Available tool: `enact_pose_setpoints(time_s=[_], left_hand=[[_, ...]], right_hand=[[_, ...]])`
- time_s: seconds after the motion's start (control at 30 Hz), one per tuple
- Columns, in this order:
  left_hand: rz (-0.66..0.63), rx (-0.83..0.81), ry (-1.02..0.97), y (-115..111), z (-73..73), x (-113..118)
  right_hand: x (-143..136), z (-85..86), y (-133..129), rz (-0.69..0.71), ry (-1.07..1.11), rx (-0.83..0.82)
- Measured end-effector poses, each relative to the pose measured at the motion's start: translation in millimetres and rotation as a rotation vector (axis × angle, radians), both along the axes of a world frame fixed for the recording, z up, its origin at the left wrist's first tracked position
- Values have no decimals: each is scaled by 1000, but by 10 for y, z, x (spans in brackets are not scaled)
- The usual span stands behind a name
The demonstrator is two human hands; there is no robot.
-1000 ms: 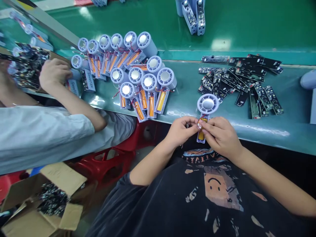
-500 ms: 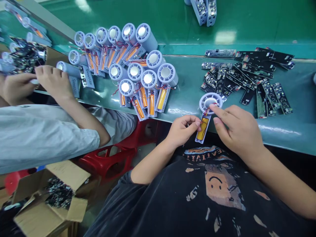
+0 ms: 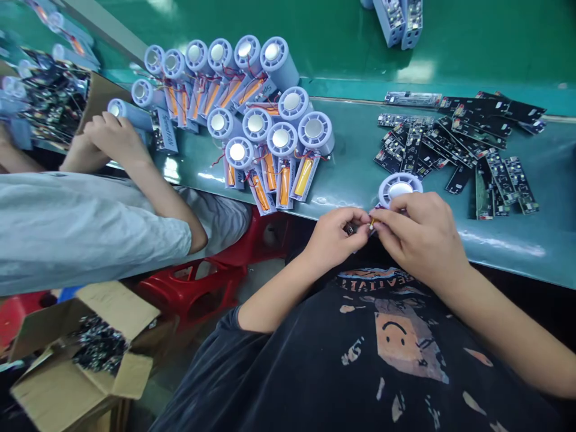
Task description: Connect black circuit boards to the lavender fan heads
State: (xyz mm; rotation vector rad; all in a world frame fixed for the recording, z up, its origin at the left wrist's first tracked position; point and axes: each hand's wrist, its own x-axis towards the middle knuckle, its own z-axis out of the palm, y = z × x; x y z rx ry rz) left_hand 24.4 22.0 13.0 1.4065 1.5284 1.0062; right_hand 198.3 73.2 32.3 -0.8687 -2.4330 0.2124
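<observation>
A light-blue handheld fan (image 3: 399,187) lies at the table's front edge, its round head facing up beside my right hand. Its handle and battery are mostly hidden under my fingers. My left hand (image 3: 335,237) is closed, with a small dark circuit board (image 3: 350,229) showing between thumb and forefinger; most of that piece is covered. Thumb and forefinger of my right hand (image 3: 420,231) pinch a small white wire connector (image 3: 371,226) close to my left fingertips. Whether the connector touches the board I cannot tell.
Several fans with orange batteries (image 3: 283,183) stand grouped on the green table (image 3: 351,144) to the left. Loose circuit boards (image 3: 411,147) are heaped at the right. A co-worker's hands (image 3: 117,141) are at the far left, near a box of boards (image 3: 58,102). Below is an open carton (image 3: 58,384).
My right forefinger has left the fan's wires, and that hand now pinches the connector beside my left hand. The fan's battery has become covered. The co-worker's hands have come together.
</observation>
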Motion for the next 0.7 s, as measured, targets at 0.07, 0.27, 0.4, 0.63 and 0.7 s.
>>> enact_pose_setpoints(time_s=[0.07,0.27,0.4,0.63,0.7], left_hand=[[9,-12,-20,-15,-3,-8],[-12,63,22,-13,-9,-30],[-37,102,115,-8,-2,-49],[-19,105,114,-19,8,-60],[-12,103,105,-14,5,-61]], right_hand=[[43,-50,34,5,-14,20],[92,69,57,150,27,10],[24,53,87,248,18,-119],[-25,53,44,91,-123,1],[-35,71,17,71,-114,0]])
